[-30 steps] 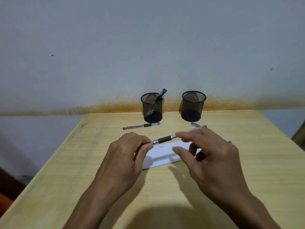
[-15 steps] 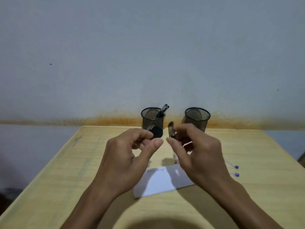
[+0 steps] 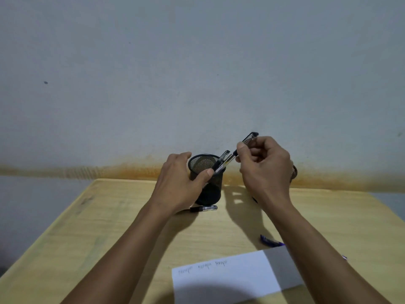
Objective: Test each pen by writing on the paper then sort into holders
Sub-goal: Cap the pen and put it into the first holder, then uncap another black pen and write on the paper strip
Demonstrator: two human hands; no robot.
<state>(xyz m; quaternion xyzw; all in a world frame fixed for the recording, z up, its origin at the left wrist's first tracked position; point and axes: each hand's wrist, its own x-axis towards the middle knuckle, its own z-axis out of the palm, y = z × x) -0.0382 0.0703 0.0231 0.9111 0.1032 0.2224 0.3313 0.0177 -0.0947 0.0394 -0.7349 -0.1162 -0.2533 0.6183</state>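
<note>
Pens are what you are sorting, on a pale wooden table (image 3: 109, 227) against a wall. Nearest you lies the sheet of paper (image 3: 230, 279), with three short scribbles along its top edge.

Your left hand (image 3: 177, 183) wraps round the side of the left mesh holder (image 3: 207, 183), thumb across its front wall, steadying it. That holder is light wire mesh and would likely tip or slide under a careless push, so bracing it makes sense. The second mesh holder (image 3: 294, 172) is almost wholly hidden behind your right wrist.

Your right hand (image 3: 265, 163) pinches the gel pen (image 3: 241, 150) near its upper end, tilted, with its lower end at the left holder's rim, just beside a black pen (image 3: 222, 160) already leaning inside. Such a pen is light, stiff and smooth-barrelled; a fingertip pinch high up should let it drop in cleanly.

Another black-gripped pen (image 3: 203, 208) lies on the table just in front of that holder. A blue pen (image 3: 270, 241) lies near the paper's far right corner, partly hidden by your right forearm.
</note>
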